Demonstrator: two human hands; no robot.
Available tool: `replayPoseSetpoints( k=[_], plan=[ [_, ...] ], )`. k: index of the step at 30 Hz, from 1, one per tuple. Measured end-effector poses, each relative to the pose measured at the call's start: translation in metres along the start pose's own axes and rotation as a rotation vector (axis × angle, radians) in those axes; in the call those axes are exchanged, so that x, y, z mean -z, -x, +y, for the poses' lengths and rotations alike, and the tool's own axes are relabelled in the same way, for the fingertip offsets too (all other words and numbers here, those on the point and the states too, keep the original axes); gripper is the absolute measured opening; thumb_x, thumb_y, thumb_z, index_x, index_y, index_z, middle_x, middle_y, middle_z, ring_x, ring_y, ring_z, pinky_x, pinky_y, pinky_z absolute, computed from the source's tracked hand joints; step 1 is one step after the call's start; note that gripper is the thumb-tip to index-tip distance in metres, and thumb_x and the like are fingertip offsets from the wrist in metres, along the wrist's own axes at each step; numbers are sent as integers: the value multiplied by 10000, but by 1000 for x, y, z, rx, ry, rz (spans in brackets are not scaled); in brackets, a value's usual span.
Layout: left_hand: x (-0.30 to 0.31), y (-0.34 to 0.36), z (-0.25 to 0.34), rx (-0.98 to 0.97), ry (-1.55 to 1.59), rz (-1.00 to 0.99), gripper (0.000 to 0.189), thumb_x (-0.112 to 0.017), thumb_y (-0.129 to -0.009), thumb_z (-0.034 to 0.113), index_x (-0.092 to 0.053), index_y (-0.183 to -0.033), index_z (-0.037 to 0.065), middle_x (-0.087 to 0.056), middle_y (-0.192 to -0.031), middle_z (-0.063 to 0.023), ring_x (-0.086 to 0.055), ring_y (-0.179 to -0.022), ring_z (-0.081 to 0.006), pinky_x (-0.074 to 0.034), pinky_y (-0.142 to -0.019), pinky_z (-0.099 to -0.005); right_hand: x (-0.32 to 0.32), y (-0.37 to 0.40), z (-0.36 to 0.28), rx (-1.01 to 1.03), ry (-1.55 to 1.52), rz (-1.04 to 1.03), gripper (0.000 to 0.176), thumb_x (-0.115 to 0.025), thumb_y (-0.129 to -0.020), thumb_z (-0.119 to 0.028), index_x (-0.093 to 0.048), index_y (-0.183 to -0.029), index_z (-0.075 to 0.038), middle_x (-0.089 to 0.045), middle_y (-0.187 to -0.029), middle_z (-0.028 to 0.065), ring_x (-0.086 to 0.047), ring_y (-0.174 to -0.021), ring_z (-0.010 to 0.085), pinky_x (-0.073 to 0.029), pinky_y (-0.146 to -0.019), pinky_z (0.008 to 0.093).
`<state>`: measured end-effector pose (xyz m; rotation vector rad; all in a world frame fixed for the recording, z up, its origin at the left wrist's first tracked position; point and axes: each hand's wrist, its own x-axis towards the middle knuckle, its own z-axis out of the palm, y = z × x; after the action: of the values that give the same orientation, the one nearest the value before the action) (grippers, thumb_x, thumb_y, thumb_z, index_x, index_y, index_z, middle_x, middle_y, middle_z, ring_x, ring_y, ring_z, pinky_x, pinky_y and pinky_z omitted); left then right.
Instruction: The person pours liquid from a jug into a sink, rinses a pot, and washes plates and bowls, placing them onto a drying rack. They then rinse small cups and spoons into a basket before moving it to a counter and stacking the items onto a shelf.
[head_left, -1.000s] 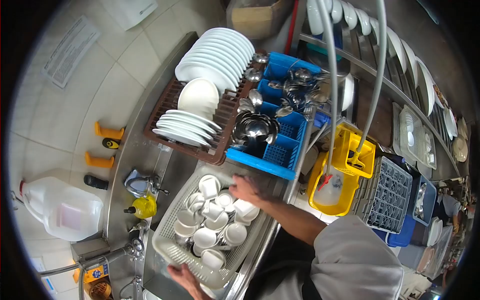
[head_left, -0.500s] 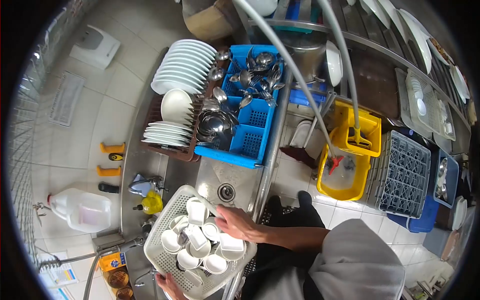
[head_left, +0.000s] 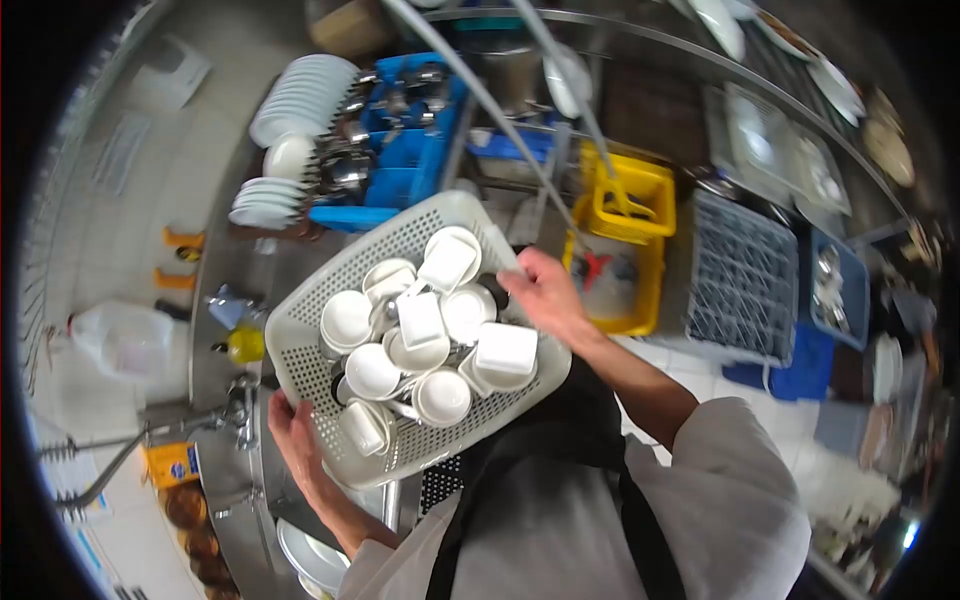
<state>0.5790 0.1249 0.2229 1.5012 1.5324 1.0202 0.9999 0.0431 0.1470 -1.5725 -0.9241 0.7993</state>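
Note:
A light grey perforated basket (head_left: 296, 330) is held up in front of my body, tilted a little. Inside it lie several small white cups and bowls (head_left: 442, 397), with some metal pieces between them that are too hidden to name. My left hand (head_left: 294, 432) grips the basket's near left rim, fingers bent around the edge. At the far right rim, my right hand (head_left: 545, 290) is closed on the basket too.
Beyond the basket stand a rack of white plates (head_left: 302, 95) and a blue cutlery crate (head_left: 405, 150). To the right are a yellow mop bucket (head_left: 645, 290) with long handles and stacked grey glass racks (head_left: 742, 280). A tap (head_left: 240, 410) stands left.
The basket has been raised off the sink area and moved right, nearer my body. My left hand shows more fully at its rim. The view has shifted and turned.

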Motion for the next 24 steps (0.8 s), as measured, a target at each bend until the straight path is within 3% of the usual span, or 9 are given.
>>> replayPoseSetpoints(
  k=[6, 7, 10, 11, 13, 14, 17, 22, 24],
  plan=[
    [-90, -10, 23, -39, 50, -433, 343, -560, -809, -65, -566, -1151, -45, -685, -984, -92, -643, -871, -152, -495, -830, -284, 104, 81, 22, -160, 255, 335, 291, -724, -865, -250, -617, -823, 17, -544, -657, 37, -483, -633, 111, -417, -578, 321],
    [-79, -47, 9, -17, 79, -546, 355, -555, -808, -74, -563, -1162, -50, -688, -999, -97, -652, -889, -159, -498, -842, -287, 71, 100, 6, -225, 294, 433, 291, -724, -865, -250, -617, -823, 17, -544, -657, 37, -483, -633, 111, -417, -578, 321],
    [-130, -49, 25, -61, 112, -797, 396, -538, -796, -100, -565, -1188, -46, -682, -1031, -121, -654, -907, -172, -511, -837, -292, 89, 159, 15, -326, 172, 631, 313, -713, -852, -283, -633, -833, 19, -571, -681, 55, -494, -642, 128, -412, -578, 325],
    [-117, -71, 18, -59, 143, -866, 405, -531, -793, -109, -566, -1192, -47, -684, -1038, -123, -656, -925, -176, -510, -850, -295, 61, 172, 10, -345, 186, 676, 313, -713, -852, -283, -633, -833, 19, -571, -681, 55, -494, -642, 128, -412, -578, 325],
    [-124, -91, 6, -77, 203, -977, 428, -531, -782, -118, -568, -1202, -44, -684, -1058, -115, -651, -960, -177, -501, -884, -298, 48, 194, 15, -429, 211, 760, 317, -717, -835, -281, -635, -836, 25, -626, -712, 141, -567, -645, 214, -466, -634, 367],
    [-126, -122, 1, -76, 210, -1066, 440, -530, -776, -123, -568, -1206, -41, -682, -1072, -110, -647, -975, -177, -495, -900, -298, 22, 184, 17, -419, 209, 782, 317, -717, -835, -281, -635, -836, 25, -626, -712, 141, -567, -645, 214, -466, -634, 367],
    [-173, -143, -23, -32, 246, -1228, 452, -526, -761, -122, -570, -1202, -40, -680, -1084, -108, -646, -985, -180, -496, -914, -303, 0, 189, 49, -474, 209, 910, 325, -706, -838, -292, -641, -847, 26, -634, -725, 150, -578, -654, 218, -474, -644, 369],
    [-252, -170, -120, 74, 233, -1402, 470, -537, -751, -115, -561, -1211, -16, -694, -1080, -114, -672, -959, -203, -528, -884, -321, -21, 190, 131, -531, 230, 1093, 356, -700, -834, -323, -642, -844, 29, -645, -744, 178, -613, -679, 289, -484, -654, 421],
    [-282, -153, -133, 64, 174, -1404, 472, -549, -740, -104, -579, -1200, 2, -695, -1051, -99, -665, -912, -190, -524, -824, -309, -13, 189, 179, -544, 311, 1113, 342, -703, -845, -308, -651, -839, 30, -646, -724, 154, -601, -659, 250, -478, -638, 400]
  ],
)
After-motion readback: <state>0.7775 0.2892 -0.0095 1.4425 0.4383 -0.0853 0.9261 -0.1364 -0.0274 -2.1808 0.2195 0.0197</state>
